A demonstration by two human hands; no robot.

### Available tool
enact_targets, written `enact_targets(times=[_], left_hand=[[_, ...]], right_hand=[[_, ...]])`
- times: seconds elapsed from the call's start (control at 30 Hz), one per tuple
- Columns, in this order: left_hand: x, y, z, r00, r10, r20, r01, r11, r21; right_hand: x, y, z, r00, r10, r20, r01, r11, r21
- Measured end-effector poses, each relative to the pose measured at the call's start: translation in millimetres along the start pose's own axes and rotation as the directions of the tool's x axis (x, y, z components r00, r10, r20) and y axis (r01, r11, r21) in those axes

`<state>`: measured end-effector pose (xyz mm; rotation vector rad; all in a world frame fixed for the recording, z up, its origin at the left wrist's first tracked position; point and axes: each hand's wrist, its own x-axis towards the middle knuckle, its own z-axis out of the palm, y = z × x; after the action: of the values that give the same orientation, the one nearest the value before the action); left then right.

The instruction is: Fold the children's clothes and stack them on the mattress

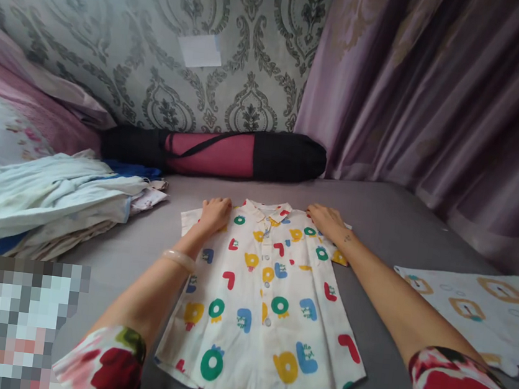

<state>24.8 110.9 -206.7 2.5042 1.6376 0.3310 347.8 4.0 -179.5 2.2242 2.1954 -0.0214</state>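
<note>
A small white shirt point(265, 307) printed with coloured shapes lies flat, front up and buttoned, on the grey bed surface point(404, 236). My left hand point(216, 212) rests on the shirt's left shoulder with its fingers curled down onto the cloth. My right hand point(326, 219) lies on the right shoulder, fingers stretched and pressed flat on the fabric. A pale bangle point(179, 259) circles my left wrist. Both forearms reach over the shirt's sides.
A pile of pale clothes point(53, 196) sits at the left. A rolled pink and black mat bag point(217, 151) lies against the patterned wall. Another printed white cloth point(476, 306) lies at the right, below purple curtains point(461, 105).
</note>
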Motion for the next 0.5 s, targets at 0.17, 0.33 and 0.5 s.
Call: enact_targets(times=[0.17, 0.33, 0.5], left_hand=[[25, 9, -1.6, 0.989, -0.132, 0.071, 0.138, 0.986, -0.089], [39, 26, 2.3, 0.976, -0.173, 0.136, 0.2, 0.954, -0.223], [41, 24, 4.9, 0.983, -0.128, 0.133, 0.166, 0.926, -0.34]], right_hand=[[26, -8, 0, 0.996, 0.087, 0.023, -0.09, 0.971, 0.224], [53, -26, 1, 0.991, 0.096, 0.091, -0.123, 0.918, 0.376], [60, -30, -1, 0.982, 0.081, 0.168, -0.155, 0.856, 0.493]])
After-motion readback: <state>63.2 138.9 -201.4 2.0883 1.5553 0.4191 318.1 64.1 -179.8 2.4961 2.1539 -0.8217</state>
